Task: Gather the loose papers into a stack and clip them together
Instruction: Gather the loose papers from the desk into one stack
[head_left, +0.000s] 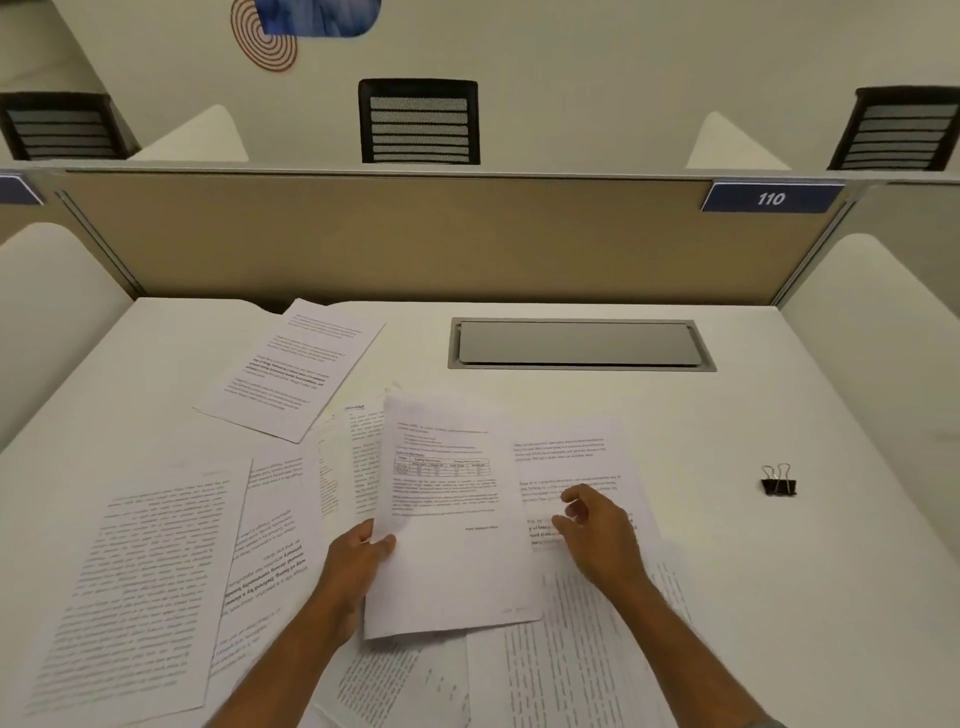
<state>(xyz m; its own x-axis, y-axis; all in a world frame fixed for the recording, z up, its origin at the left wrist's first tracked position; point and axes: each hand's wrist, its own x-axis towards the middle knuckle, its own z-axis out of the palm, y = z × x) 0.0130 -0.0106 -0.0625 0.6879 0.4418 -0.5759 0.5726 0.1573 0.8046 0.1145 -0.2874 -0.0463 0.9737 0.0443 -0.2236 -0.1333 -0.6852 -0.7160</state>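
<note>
**Paper Gathering: Sheet and Hand Positions**

All positions are given relative to the cable hatch (579, 344), a grey panel recessed in the white desk (779, 597).

The loose papers are spread on the near side of the hatch, mostly to its left. The tabled sheet (452, 519) is raised just near-left of the hatch; its long axis runs towards the hatch, with the head of the text at the hatch end. Its left edge is pinched by the left hand (358, 566), thumb on top. The right hand (597, 535) is held directly near of the hatch, over a second sheet (571, 457); the fingers are loosely bent and nothing is gripped; contact with the paper cannot be confirmed.

An angled sheet (291, 369) lies left of the hatch, its long axis diagonal and its far corner level with the hatch. A large sheet (140, 597) lies furthest left and near; an inverted sheet (270, 545) lies beside it, its bold text reading away from the viewer.

The binder clip (777, 482) stands near-right of the hatch, well apart from the papers; the black body runs left to right; the wire handles point up.
</note>
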